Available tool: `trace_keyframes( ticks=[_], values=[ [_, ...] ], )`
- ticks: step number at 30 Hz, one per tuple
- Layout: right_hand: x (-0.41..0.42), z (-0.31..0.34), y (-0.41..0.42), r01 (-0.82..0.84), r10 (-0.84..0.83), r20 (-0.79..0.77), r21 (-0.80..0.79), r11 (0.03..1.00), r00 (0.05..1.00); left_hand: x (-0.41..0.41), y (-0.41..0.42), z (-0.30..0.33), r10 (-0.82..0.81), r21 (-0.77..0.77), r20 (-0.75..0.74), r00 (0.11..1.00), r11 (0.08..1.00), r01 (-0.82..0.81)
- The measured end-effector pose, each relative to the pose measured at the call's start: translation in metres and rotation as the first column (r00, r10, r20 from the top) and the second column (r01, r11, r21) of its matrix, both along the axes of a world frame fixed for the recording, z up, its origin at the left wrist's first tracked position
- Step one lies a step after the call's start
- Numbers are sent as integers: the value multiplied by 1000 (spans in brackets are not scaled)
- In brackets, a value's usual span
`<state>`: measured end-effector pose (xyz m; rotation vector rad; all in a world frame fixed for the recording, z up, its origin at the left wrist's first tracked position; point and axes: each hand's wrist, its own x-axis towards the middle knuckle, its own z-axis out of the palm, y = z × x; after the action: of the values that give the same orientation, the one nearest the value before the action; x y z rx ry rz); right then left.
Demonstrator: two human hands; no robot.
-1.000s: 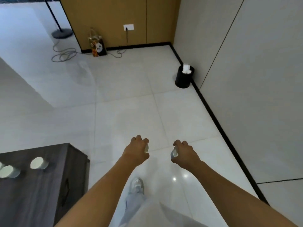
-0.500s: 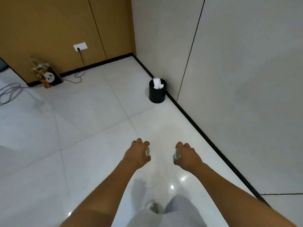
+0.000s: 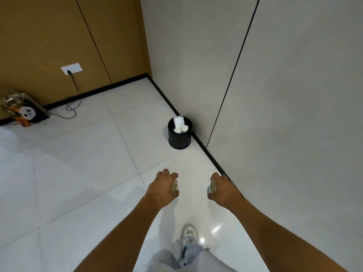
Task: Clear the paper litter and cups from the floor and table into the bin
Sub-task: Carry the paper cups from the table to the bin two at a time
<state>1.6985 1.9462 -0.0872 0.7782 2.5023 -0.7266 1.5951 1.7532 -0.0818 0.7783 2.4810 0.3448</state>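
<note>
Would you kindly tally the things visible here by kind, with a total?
Cups held in hands: 2 (cup in left hand, cup in right hand)
Bins: 1 (black bin, with white litter showing inside; pieces too small to count)
Bags: 1 (panda bag)
Wall sockets: 1 (socket, with a cable plugged in)
Total: 5

You are looking at an evenly lit, fairly bright indoor view. Overhead light throws two small glare spots on the glossy pale tiled floor (image 3: 78, 173) at about five o'clock, beside the light grey sneaker (image 3: 189, 232). Soft shadows pool under your forearms. Wide-angle distortion bends the tan wooden wall panels (image 3: 49, 36) at eleven o'clock. The grey trouser leg (image 3: 176, 260) at six o'clock is smeared with blur.
</note>
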Motion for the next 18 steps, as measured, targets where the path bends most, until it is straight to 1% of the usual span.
trace_keyframes(
  ticks=[7,11,18],
  values=[
    [-149,-5,60,-30,29,-12,-11,1000,999,-135,53,-5,71,27,-14,997,997,-71],
    [-228,-19,83,-37,37,6,-17,999,999,-216,74,-19,80,-1,0,997,997,-80],
    [-350,-15,136,36,-36,2,-27,999,999,-355,124,-23,54,-24,23,998,998,-54]
  ],
)
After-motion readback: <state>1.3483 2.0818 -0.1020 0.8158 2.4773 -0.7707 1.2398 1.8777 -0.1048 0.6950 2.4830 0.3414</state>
